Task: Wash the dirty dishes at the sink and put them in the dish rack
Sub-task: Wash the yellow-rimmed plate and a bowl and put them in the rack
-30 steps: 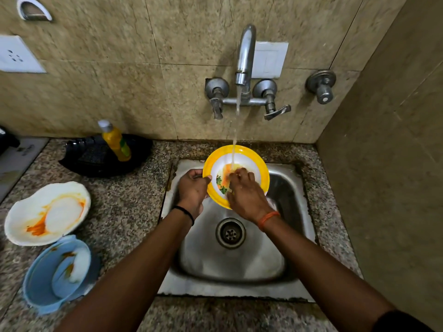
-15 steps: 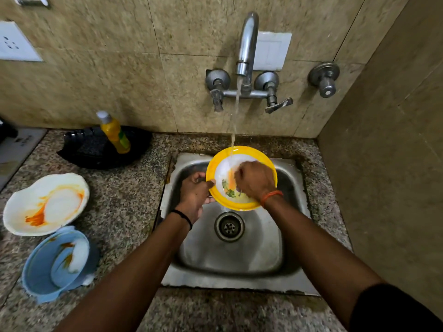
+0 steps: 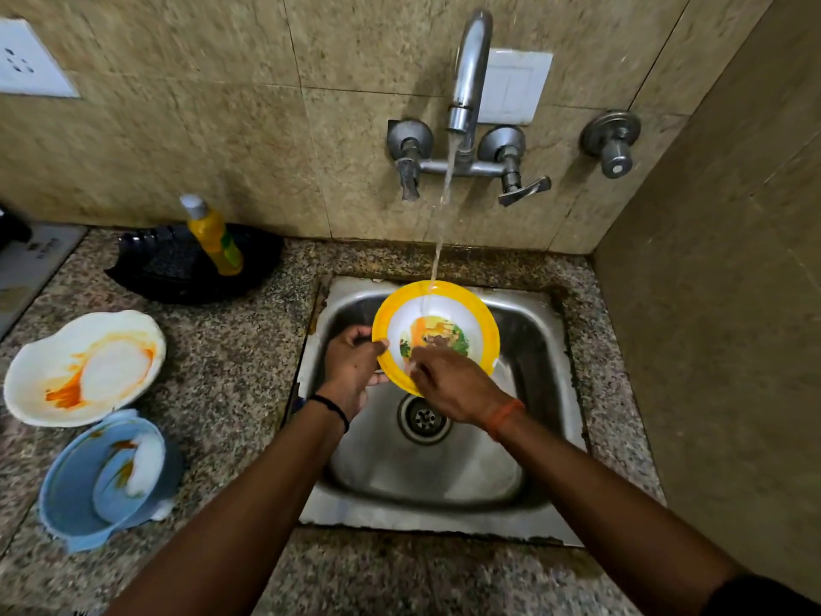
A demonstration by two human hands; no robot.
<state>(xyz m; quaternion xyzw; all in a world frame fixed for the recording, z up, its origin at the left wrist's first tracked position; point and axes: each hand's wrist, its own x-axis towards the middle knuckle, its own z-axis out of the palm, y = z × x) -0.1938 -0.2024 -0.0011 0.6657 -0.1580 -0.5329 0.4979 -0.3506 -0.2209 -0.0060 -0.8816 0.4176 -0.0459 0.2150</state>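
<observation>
Left hand (image 3: 351, 371) gripped the yellow plate (image 3: 482, 324) tilted under the tap (image 3: 468, 77) so the right hand (image 3: 448, 384), fingers loosely curled, could rub it.

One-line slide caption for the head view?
Left hand tilts yellow plate under running tap; right hand rubs it.

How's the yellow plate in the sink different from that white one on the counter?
The yellow plate is round and held tilted under running water by both hands; the white plate has a wavy rim and lies flat, untouched. The yellow plate has a printed picture; the white plate shows orange smears. Both have white centres.
</observation>
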